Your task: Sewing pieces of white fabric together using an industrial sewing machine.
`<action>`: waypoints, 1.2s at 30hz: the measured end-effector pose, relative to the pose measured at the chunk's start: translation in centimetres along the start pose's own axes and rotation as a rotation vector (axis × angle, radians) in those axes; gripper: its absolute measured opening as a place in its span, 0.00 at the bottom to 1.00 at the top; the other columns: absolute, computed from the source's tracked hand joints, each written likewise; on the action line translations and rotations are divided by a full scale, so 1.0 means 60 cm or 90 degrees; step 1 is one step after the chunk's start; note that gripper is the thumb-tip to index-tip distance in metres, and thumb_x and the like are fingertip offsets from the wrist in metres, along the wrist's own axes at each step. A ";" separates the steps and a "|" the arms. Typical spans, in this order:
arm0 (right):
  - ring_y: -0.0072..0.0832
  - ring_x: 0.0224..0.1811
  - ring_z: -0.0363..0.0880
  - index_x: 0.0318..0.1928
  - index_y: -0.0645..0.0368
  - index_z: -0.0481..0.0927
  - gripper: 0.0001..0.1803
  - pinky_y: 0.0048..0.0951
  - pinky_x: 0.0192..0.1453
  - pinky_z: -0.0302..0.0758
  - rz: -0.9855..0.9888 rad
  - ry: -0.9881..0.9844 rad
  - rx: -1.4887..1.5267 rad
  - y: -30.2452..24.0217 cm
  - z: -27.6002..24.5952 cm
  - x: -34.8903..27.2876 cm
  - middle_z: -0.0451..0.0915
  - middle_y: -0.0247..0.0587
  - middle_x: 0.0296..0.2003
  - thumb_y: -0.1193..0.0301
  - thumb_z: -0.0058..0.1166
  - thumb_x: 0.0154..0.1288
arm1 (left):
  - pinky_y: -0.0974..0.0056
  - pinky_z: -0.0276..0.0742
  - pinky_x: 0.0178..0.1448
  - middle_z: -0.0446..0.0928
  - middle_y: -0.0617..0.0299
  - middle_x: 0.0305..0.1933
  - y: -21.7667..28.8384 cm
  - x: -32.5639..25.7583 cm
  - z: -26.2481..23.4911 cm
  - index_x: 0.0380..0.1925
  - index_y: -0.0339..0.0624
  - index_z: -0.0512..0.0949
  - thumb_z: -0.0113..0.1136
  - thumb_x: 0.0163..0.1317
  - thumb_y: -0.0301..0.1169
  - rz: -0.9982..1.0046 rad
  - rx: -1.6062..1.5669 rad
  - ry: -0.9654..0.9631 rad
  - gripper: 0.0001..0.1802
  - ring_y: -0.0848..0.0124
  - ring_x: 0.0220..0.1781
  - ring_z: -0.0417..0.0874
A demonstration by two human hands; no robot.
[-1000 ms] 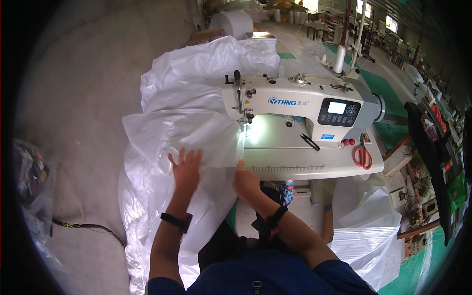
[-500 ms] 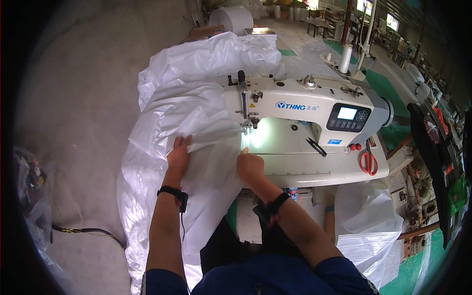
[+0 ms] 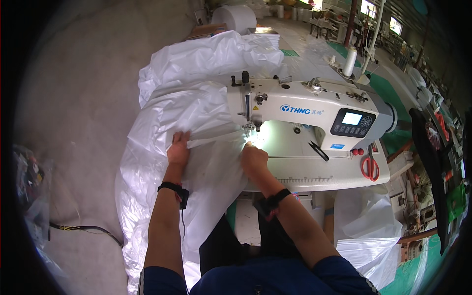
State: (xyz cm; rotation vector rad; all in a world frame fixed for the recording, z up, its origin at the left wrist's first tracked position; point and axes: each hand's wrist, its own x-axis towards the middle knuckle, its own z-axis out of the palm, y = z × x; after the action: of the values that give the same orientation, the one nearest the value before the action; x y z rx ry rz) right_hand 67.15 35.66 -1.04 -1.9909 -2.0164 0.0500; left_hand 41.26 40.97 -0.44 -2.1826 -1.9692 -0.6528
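Note:
A large sheet of thin white plastic film [image 3: 211, 164] drapes in folds over the left side and front of a white sewing machine [image 3: 290, 101]. My left hand [image 3: 178, 149] lies on the film, left of the needle, with its fingers stretched out. At the film's right edge, my right hand [image 3: 254, 160] is closed, pinching the edge just in front of the presser foot [image 3: 249, 132]. A lamp lights the spot around the needle brightly. The fingertips of the right hand are partly lost in that glare.
On the machine bed lie black thread snips [image 3: 318, 151] and red-handled scissors [image 3: 369, 168]. A white thread cone [image 3: 350, 61] stands behind the machine. More white sheets [image 3: 368, 221] hang at the lower right. A big white roll [image 3: 235, 19] is at the back.
My right hand has moved forward, closer to the presser foot, with the film's edge. My left hand has slid slightly forward on the film. The whole view has shifted a little.

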 end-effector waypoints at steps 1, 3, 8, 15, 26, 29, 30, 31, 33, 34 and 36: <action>0.35 0.29 0.82 0.53 0.67 0.71 0.21 0.34 0.32 0.76 0.003 -0.005 0.020 0.003 0.001 0.001 0.81 0.43 0.29 0.73 0.43 0.58 | 0.58 0.72 0.57 0.67 0.60 0.59 0.002 0.001 0.000 0.54 0.57 0.71 0.52 0.53 0.25 0.000 -0.001 0.000 0.26 0.61 0.61 0.67; 0.36 0.30 0.82 0.53 0.67 0.71 0.21 0.35 0.32 0.76 0.005 -0.012 0.041 0.002 -0.001 0.000 0.81 0.44 0.29 0.73 0.42 0.59 | 0.59 0.73 0.57 0.69 0.61 0.57 0.000 0.000 0.000 0.52 0.56 0.72 0.53 0.52 0.25 0.011 -0.001 0.032 0.24 0.61 0.60 0.68; 0.37 0.29 0.82 0.52 0.69 0.72 0.20 0.35 0.31 0.76 -0.033 0.005 0.034 0.000 -0.009 -0.002 0.81 0.44 0.27 0.73 0.42 0.59 | 0.59 0.73 0.56 0.70 0.61 0.55 -0.003 -0.001 0.002 0.50 0.55 0.73 0.53 0.51 0.25 0.004 -0.001 0.035 0.23 0.60 0.60 0.68; 0.35 0.27 0.82 0.52 0.70 0.71 0.21 0.34 0.30 0.76 -0.058 -0.013 0.013 0.008 -0.012 0.010 0.81 0.43 0.25 0.74 0.42 0.58 | 0.58 0.74 0.55 0.69 0.62 0.56 0.004 0.001 0.000 0.49 0.55 0.74 0.52 0.51 0.24 0.021 -0.008 0.067 0.23 0.62 0.61 0.67; 0.41 0.31 0.82 0.45 0.66 0.73 0.16 0.40 0.34 0.77 -0.050 0.041 0.074 0.012 -0.003 0.000 0.81 0.47 0.28 0.72 0.43 0.58 | 0.37 0.47 0.67 0.76 0.62 0.44 -0.016 0.010 -0.172 0.39 0.50 0.78 0.55 0.51 0.28 0.127 0.358 0.144 0.13 0.61 0.58 0.68; 0.43 0.31 0.82 0.40 0.65 0.73 0.13 0.41 0.34 0.76 -0.045 0.065 0.116 0.015 0.001 -0.005 0.81 0.48 0.28 0.71 0.44 0.57 | 0.31 0.40 0.66 0.78 0.65 0.27 -0.023 -0.020 -0.278 0.25 0.51 0.81 0.53 0.52 0.29 0.065 0.471 0.090 0.07 0.61 0.50 0.72; 0.43 0.30 0.81 0.39 0.63 0.73 0.12 0.41 0.34 0.76 -0.040 0.079 0.127 0.015 0.005 -0.006 0.81 0.48 0.29 0.69 0.46 0.57 | 0.30 0.39 0.66 0.78 0.64 0.27 -0.023 -0.030 -0.302 0.26 0.51 0.81 0.52 0.53 0.30 0.081 0.505 0.018 0.08 0.61 0.50 0.72; 0.43 0.30 0.81 0.39 0.63 0.73 0.12 0.41 0.34 0.76 -0.048 0.088 0.133 0.016 0.010 -0.008 0.81 0.48 0.29 0.69 0.46 0.57 | 0.30 0.38 0.66 0.78 0.64 0.27 -0.021 -0.045 -0.324 0.26 0.51 0.81 0.51 0.53 0.30 0.095 0.537 -0.054 0.08 0.60 0.50 0.73; 0.42 0.30 0.81 0.39 0.61 0.73 0.11 0.42 0.35 0.76 -0.039 0.084 0.135 0.022 0.008 -0.014 0.80 0.48 0.30 0.69 0.46 0.57 | 0.42 0.58 0.60 0.76 0.60 0.20 0.007 -0.087 -0.354 0.19 0.47 0.77 0.51 0.50 0.28 0.233 0.468 0.044 0.05 0.62 0.33 0.78; 0.44 0.31 0.80 0.40 0.60 0.73 0.12 0.43 0.36 0.76 -0.042 0.094 0.138 0.027 0.005 -0.015 0.80 0.47 0.30 0.66 0.45 0.59 | 0.48 0.70 0.53 0.75 0.59 0.17 0.026 -0.106 -0.365 0.17 0.46 0.75 0.51 0.49 0.27 0.283 0.413 0.046 0.05 0.63 0.26 0.79; 0.45 0.31 0.80 0.41 0.60 0.74 0.14 0.43 0.36 0.75 -0.047 0.151 0.198 0.039 -0.001 -0.029 0.80 0.48 0.30 0.65 0.44 0.60 | 0.58 0.75 0.30 0.73 0.57 0.15 0.091 -0.169 -0.369 0.16 0.44 0.72 0.52 0.46 0.26 0.343 0.273 0.053 0.03 0.62 0.15 0.76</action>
State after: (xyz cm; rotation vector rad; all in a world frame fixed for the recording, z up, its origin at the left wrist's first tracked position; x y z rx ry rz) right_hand 69.40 34.01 -1.86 -1.6469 -1.8051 0.1000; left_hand 40.97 22.57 16.44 -2.2073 -1.2381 -0.2090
